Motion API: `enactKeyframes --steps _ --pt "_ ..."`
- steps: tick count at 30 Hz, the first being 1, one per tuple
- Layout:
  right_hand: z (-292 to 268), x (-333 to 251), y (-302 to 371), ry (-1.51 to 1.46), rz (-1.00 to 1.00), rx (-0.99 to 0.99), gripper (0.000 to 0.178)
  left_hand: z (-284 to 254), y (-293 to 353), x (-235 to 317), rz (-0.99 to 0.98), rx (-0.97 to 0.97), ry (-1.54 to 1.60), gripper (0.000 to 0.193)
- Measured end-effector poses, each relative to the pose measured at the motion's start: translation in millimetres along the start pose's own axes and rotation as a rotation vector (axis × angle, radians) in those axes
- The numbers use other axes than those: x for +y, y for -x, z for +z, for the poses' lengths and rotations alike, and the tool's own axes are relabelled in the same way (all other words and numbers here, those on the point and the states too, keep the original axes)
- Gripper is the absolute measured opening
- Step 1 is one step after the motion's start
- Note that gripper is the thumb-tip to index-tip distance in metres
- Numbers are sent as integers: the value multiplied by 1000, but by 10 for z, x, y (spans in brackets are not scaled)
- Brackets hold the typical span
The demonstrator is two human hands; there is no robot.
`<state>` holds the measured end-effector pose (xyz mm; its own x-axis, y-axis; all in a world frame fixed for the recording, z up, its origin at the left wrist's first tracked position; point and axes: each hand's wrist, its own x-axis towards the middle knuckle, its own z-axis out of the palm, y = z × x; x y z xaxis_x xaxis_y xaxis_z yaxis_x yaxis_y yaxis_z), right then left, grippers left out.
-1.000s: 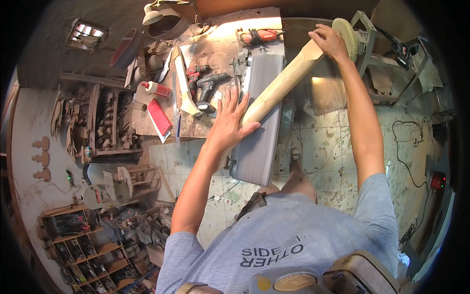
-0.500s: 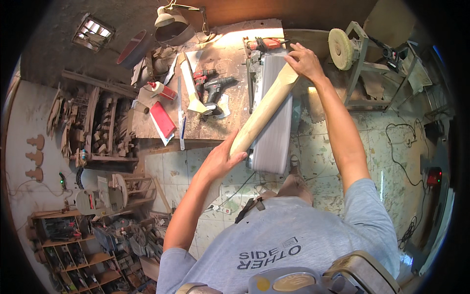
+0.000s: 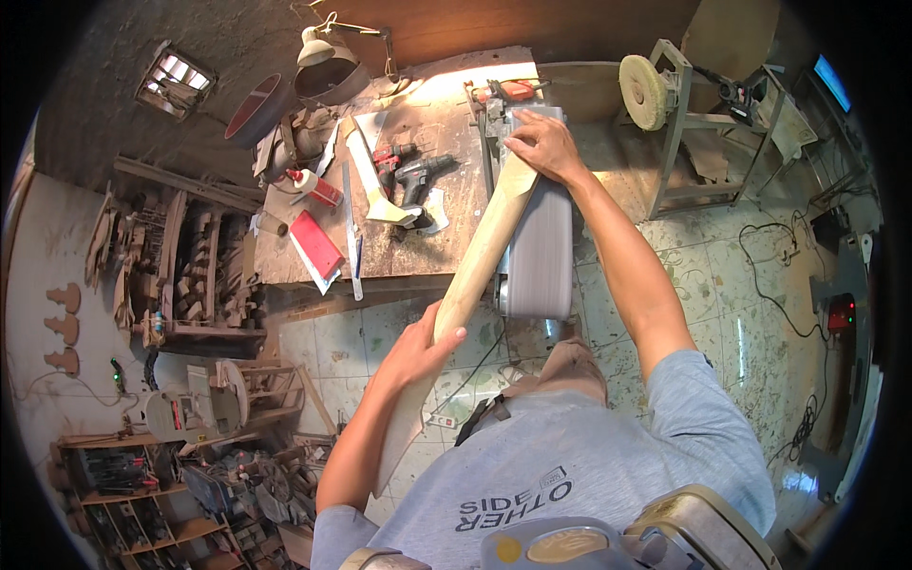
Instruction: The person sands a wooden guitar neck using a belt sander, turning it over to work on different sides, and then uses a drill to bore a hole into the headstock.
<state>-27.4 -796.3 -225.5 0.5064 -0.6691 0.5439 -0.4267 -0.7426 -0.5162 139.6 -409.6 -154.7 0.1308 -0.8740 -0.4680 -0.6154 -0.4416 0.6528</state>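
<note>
A long pale wooden guitar neck (image 3: 483, 249) lies slanted across the belt sander (image 3: 541, 261), its far part over the grey belt. My left hand (image 3: 418, 350) wraps round its near part, thumb on top. Past that hand the wood widens into a flat, paddle-like end beside my forearm. My right hand (image 3: 543, 147) presses on the far end, fingers bent over it, above the far part of the belt. Where wood and belt meet is hidden beneath the neck, so I cannot tell how they touch.
Left of the sander, the workbench (image 3: 313, 271) carries another shaped wooden piece (image 3: 366, 176), a black drill (image 3: 423, 171), a glue bottle (image 3: 318, 186), a red block (image 3: 315, 244) and a metal ruler (image 3: 352, 228). A buffing wheel (image 3: 643, 92) stands at the right. Cables trail over the tiled floor.
The guitar neck has shifted left and nearer to me, sitting steeper across the belt. Both hands moved with it, still gripping, and the wide near end now shows beside my left forearm.
</note>
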Motion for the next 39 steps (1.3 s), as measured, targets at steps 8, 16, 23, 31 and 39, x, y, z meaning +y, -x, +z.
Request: enactKeyframes --steps 8,16,23,31,39 --pt "-250 542 -106 70 56 43 32 -36 -646 121 198 144 -233 91" --pt "-788 1572 -251 166 89 119 38 -99 -1629 607 420 233 -522 87" --pt "-1247 2236 -367 59 220 85 42 -48 -2248 1089 506 201 -567 88" --pt "-1376 2426 -570 -12 269 98 36 34 -2524 1324 534 250 -586 89" --pt "-1410 2705 -718 43 167 155 33 159 -2660 1487 577 294 -568 89"
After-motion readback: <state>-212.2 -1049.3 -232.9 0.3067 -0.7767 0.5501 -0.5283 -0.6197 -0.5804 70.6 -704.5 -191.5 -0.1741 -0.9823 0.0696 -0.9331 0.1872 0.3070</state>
